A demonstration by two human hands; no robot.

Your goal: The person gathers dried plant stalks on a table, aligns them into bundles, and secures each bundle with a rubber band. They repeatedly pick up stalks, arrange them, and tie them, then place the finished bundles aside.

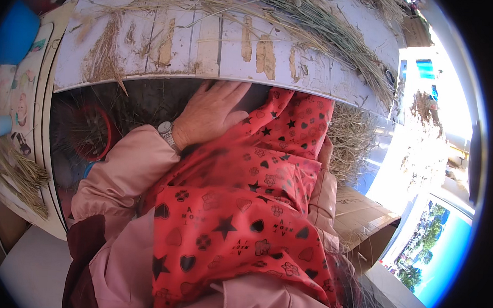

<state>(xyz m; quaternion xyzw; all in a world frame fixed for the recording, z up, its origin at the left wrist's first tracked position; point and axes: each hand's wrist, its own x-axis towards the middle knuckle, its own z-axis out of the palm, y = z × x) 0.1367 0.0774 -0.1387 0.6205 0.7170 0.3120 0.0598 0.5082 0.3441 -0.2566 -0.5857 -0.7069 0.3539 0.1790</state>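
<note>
My left hand (pixel 211 111), with a wristwatch (pixel 165 130) at its wrist, lies flat over my lap with its fingers spread. Its thumb side touches a red apron (pixel 244 207) printed with black stars and hearts. The fingertips reach beneath the edge of a worn white table (pixel 233 69). No object shows in that hand. My right hand is out of view; its pink sleeve (pixel 325 190) runs down beside the apron and partly behind it. On the table before me lies a long bundle of dried grass stalks (pixel 338 34), with loose stalks spread to its left.
A red bucket (pixel 109 133) with dry plant matter stands under the table at left. Dried stalks (pixel 350 142) are heaped at right, above a cardboard box (pixel 361 217). Another bundle of stalks (pixel 26 177) lies on a surface at far left.
</note>
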